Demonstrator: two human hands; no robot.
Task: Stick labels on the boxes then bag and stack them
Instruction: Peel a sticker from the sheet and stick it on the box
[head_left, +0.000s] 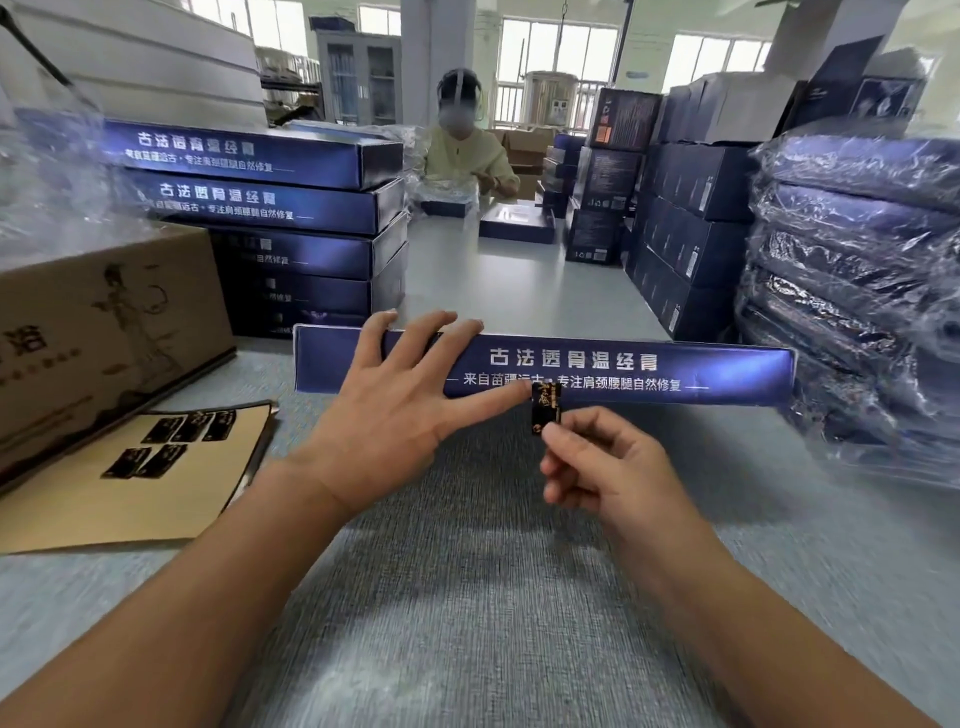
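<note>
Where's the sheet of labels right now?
The label sheet lies on the table at the head view's left, in front of the brown carton, left of the left hand.

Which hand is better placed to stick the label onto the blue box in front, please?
The right hand: it pinches the label right at the front face of the blue box. The left hand lies spread on the box, steadying it, and holds no label.

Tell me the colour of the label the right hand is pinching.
The label is black with gold print; head view.
</note>
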